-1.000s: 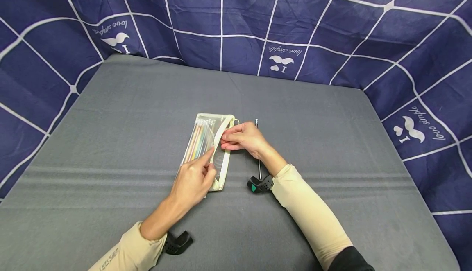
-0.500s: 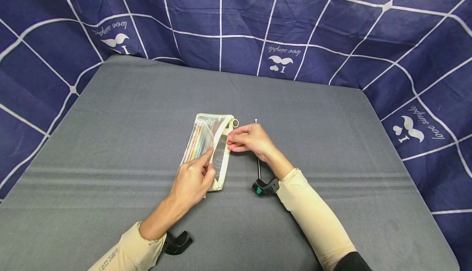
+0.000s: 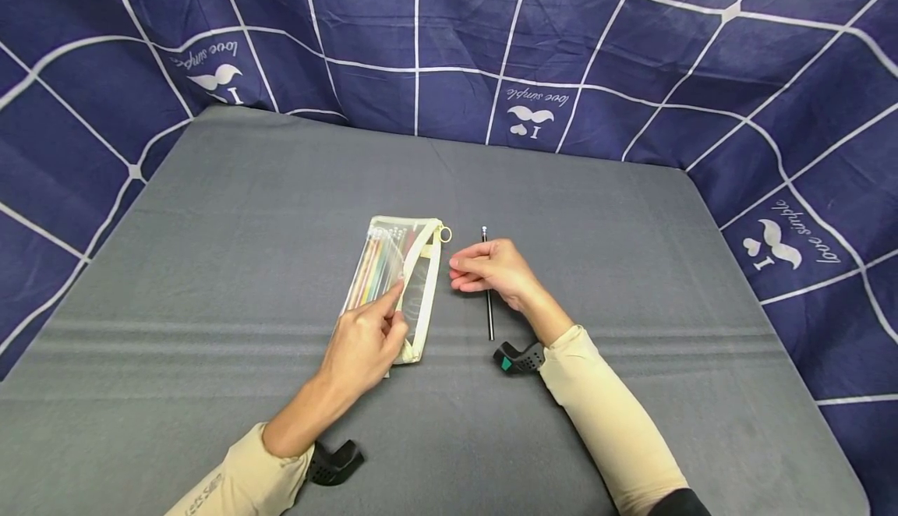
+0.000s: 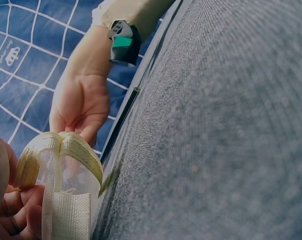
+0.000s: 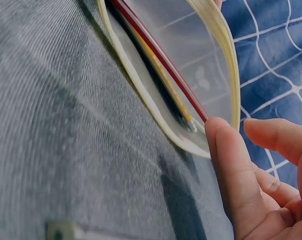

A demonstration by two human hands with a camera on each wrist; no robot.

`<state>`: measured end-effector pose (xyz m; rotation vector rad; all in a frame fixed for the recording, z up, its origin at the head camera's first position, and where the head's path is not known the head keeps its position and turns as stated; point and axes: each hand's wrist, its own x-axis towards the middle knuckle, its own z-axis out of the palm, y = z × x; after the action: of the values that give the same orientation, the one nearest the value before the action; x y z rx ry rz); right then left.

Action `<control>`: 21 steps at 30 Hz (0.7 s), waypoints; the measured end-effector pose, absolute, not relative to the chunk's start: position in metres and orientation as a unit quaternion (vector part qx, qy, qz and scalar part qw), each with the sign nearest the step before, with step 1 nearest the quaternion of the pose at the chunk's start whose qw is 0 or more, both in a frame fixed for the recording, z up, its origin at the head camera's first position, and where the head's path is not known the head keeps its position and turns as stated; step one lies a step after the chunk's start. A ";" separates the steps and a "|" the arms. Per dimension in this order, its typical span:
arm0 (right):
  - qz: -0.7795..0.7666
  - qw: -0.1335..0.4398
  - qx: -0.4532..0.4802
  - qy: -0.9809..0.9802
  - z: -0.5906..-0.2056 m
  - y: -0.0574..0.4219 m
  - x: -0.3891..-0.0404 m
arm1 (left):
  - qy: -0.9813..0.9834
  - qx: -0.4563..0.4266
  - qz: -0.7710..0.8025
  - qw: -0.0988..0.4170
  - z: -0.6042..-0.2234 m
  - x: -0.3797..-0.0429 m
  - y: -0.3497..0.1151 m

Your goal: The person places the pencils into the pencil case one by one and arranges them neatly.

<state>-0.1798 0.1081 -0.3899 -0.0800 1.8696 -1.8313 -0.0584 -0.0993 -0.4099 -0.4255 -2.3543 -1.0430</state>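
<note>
A clear pencil case (image 3: 429, 298) with cream zip edges lies on the table, its mouth gaping. My left hand (image 3: 365, 344) holds the near side of that mouth, index finger stretched along the edge. Several coloured pencils (image 3: 372, 266) show through the case's clear side. In the right wrist view a red pencil (image 5: 163, 57) and a yellow pencil (image 5: 165, 82) lie inside the mouth. My right hand (image 3: 494, 270) hovers just right of the case with thumb and index finger apart and nothing between them. Below it a black pencil (image 3: 489, 317) lies on the table, partly covered by the hand.
The grey cloth-covered table (image 3: 266, 181) extends around the case on all sides. A blue curtain with white grid lines (image 3: 463, 40) hangs behind and along both sides. A black wrist device (image 3: 519, 358) sits under the right wrist, another (image 3: 337, 461) under the left.
My right hand has drawn back from the case's mouth toward the right, uncovering the zip ring and more of the black pencil. The left hand keeps its place on the edge.
</note>
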 end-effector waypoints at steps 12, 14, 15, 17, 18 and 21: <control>-0.676 0.248 -0.016 0.694 -0.396 0.131 -0.179 | -0.872 -0.153 -0.384 0.261 -0.411 -0.058 -0.099; -0.677 0.246 -0.013 0.694 -0.396 0.135 -0.178 | -0.873 -0.153 -0.384 0.260 -0.411 -0.058 -0.099; -0.677 0.244 -0.011 0.694 -0.396 0.136 -0.178 | -0.873 -0.153 -0.384 0.260 -0.411 -0.059 -0.099; -0.678 0.242 -0.008 0.694 -0.396 0.140 -0.179 | -0.872 -0.153 -0.386 0.259 -0.411 -0.059 -0.099; -0.678 0.242 -0.006 0.694 -0.396 0.141 -0.179 | -0.872 -0.153 -0.386 0.259 -0.411 -0.059 -0.099; -0.675 0.241 -0.001 0.697 -0.396 0.146 -0.179 | -0.871 -0.155 -0.386 0.260 -0.411 -0.059 -0.099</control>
<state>-0.1789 0.1460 -0.3962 -0.0028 1.9058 -1.8475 -0.0588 -0.0987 -0.4110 -0.4193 -2.3606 -1.0460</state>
